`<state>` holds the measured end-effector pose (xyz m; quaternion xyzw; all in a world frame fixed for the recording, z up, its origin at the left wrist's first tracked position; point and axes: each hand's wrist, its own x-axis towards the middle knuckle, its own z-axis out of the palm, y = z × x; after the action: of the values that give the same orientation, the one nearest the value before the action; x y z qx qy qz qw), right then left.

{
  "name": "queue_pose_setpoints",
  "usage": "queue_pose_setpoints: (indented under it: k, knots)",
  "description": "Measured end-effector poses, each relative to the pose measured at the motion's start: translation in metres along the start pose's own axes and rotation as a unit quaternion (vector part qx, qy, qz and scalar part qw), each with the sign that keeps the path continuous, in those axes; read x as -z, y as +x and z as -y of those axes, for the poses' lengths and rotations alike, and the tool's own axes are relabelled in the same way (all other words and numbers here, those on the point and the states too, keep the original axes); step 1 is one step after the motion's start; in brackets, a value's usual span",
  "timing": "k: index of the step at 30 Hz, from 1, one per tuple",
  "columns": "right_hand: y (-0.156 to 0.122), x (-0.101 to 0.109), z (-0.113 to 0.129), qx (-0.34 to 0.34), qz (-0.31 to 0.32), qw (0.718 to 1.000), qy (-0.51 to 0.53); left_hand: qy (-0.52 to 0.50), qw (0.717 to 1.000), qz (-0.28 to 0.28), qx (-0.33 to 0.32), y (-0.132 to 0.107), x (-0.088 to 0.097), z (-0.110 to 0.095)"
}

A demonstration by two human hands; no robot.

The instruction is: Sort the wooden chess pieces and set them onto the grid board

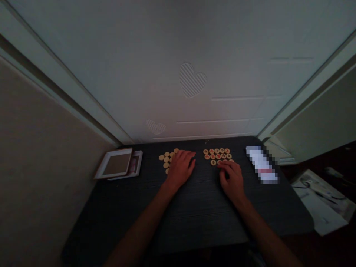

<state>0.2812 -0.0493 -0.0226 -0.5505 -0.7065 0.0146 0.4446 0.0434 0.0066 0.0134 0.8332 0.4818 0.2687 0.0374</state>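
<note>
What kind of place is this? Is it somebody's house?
Probably a small room in someone's home. A dark table sits against a white panelled door with a striped heart on it, round Chinese chess pieces lie on the table, and a picture frame lies flat beside them.

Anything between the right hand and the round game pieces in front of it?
Nothing visible. The right hand rests at the near edge of the round game pieces, its fingers overlapping the nearest ones.
</note>
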Motion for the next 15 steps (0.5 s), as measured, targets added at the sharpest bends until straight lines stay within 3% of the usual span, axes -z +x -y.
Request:
queue_pose_setpoints:
  k: [4,11,15]
  knots:
    - [-0.002,-0.001,0.007,0.023,0.021,0.999,0.028,0.028,0.999,0.027,-0.03,0.003,0.005,0.013]
    - [-0.003,0.0,0.012,0.039,0.041,0.996,0.063,-0.02,0.994,0.065,-0.089,-0.025,-0.002,-0.015]
    - [-0.003,-0.001,0.012,0.034,0.047,0.995,0.075,-0.057,0.993,0.074,-0.073,-0.035,-0.004,-0.019]
